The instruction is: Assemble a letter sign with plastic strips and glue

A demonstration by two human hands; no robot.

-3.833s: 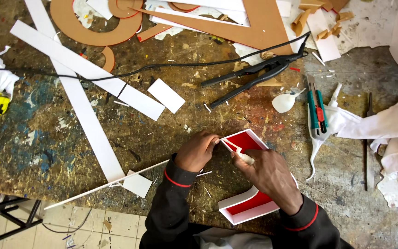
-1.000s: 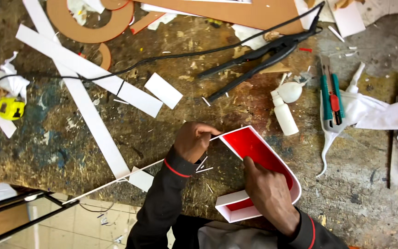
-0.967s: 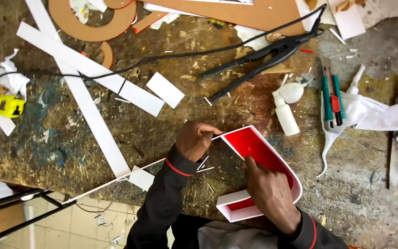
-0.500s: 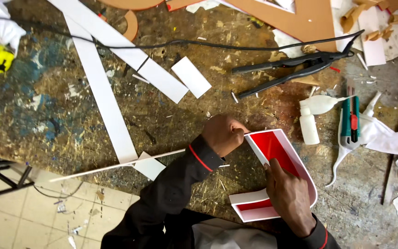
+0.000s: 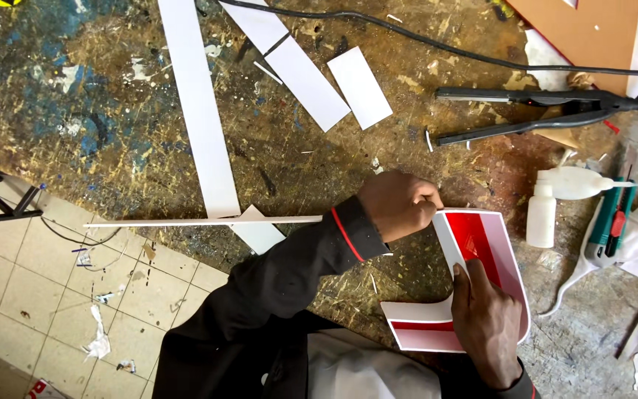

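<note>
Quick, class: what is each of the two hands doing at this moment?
Left hand: closed, pinching the top edge of the curved red and white piece.
Right hand: fingers flat, pressing down on the same piece, not gripping it.

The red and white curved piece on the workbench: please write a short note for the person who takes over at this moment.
Left hand: grips the top left corner of the curved red and white foam-board piece.
Right hand: presses flat on the piece's lower part, thumb on the white side strip.
The piece lies on the stained wooden workbench, near its front edge.
Nearby: white plastic glue bottles and a green utility knife to the right.
Done: the strip lies along the inner curve.
Left: cannot tell if it is fixed.
</note>
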